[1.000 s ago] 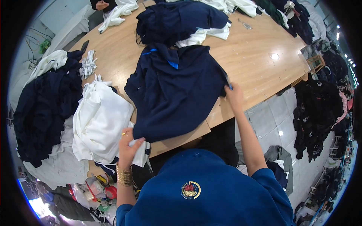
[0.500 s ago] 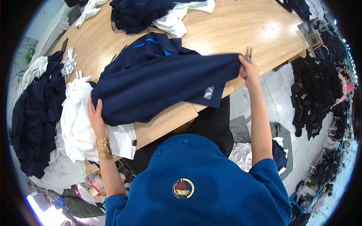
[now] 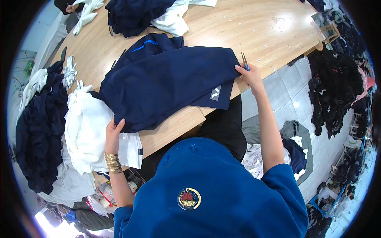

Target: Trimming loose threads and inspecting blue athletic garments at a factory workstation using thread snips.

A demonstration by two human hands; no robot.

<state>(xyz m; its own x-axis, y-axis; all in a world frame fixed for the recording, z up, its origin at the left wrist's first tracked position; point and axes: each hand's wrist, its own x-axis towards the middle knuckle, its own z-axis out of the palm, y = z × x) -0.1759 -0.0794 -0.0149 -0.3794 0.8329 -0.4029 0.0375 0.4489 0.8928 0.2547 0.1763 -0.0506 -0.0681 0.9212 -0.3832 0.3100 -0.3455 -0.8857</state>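
A person's left hand (image 3: 114,133) is gripping the near edge of a navy garment (image 3: 166,85) being spread across the wooden table (image 3: 246,27), while the right hand (image 3: 250,75), clasping small thread snips (image 3: 245,61), is pinning the garment's far corner; smoothing it flat seems next.

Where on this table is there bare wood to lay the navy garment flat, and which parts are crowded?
The widest bare wood is the far right of the wooden table, between the navy garment, the far dark pile and the right edge. A smaller strip shows at the near edge under the garment. The left is crowded: white stack by the left hand, navy heap.
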